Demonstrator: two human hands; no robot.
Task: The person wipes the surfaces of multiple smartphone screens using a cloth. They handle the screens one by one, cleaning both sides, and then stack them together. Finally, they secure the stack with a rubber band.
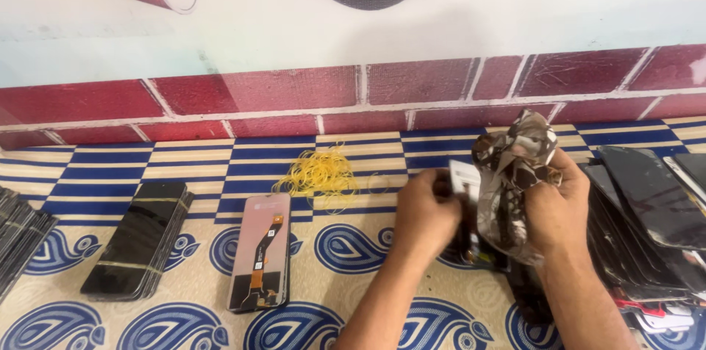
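The right hand point(555, 210) gripped a crumpled camouflage bag point(513, 173) that hid the dark phone screen point(471, 247) below its fingers, the left hand point(423, 214) closed on a part I could not see, and left of them the cloth point(346, 269) lay open.

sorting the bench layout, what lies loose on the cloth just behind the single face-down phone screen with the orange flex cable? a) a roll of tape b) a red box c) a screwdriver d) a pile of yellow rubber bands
d: a loose heap of yellow rubber bands lies on the patterned cloth just beyond the face-down screen, to the left of the left hand.
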